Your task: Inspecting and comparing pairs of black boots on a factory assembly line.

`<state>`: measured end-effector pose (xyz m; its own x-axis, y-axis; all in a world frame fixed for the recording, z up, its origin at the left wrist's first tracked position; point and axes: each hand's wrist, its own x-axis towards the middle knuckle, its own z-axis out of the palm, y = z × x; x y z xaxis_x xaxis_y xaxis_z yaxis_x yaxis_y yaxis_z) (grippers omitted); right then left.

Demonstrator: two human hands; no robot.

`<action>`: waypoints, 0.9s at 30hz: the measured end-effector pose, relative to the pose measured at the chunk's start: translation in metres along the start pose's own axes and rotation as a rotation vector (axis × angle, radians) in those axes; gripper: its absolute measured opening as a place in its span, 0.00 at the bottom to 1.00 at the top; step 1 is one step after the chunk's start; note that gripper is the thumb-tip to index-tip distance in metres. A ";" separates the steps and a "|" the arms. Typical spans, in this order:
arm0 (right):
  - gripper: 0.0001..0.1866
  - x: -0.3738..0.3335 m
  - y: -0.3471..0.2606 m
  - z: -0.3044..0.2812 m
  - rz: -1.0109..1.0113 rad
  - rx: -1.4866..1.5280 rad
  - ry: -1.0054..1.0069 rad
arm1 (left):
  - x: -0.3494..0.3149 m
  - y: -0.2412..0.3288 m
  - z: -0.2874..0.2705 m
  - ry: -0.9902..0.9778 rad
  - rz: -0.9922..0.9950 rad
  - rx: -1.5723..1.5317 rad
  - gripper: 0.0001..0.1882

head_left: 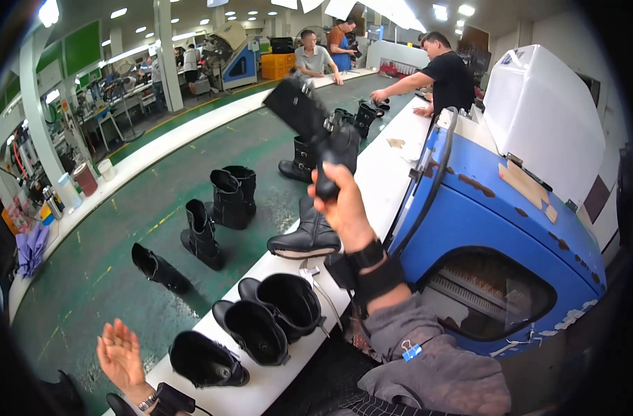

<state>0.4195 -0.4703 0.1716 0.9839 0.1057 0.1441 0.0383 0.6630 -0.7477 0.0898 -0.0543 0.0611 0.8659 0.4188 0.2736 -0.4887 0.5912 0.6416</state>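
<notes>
My right hand is raised over the white ledge and grips a black boot by its toe, with the buckled shaft pointing up and away. The boot is slightly blurred. Low on the left, my left hand is held palm up with its fingers apart and nothing in it. Between my arms, three black boots stand on the ledge with their openings toward me: a near one, a middle one and a far one. Below my raised hand another black boot rests on the ledge, its pale sole edge showing.
A green conveyor belt carries several black boots. A metal tool lies on the white ledge. At the right stands a blue machine with a dark window. A person in black works farther along the ledge.
</notes>
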 end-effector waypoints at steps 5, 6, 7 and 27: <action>0.14 0.010 0.048 -0.049 0.100 -0.010 0.062 | -0.009 -0.019 -0.062 0.372 -0.067 -0.053 0.21; 0.14 0.018 0.050 -0.053 0.091 -0.013 0.092 | -0.008 -0.015 -0.065 0.400 -0.033 -0.046 0.21; 0.15 0.024 0.051 -0.055 0.075 -0.013 0.097 | -0.017 -0.008 -0.064 0.427 -0.062 -0.006 0.19; 0.15 0.060 0.017 -0.027 -0.159 0.109 0.214 | -0.049 0.029 -0.072 0.668 -0.010 -0.032 0.23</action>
<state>0.4839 -0.4727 0.1505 0.9820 -0.1572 0.1051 0.1874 0.7357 -0.6508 0.0257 -0.0086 0.0149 0.6233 0.7439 -0.2411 -0.4931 0.6132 0.6172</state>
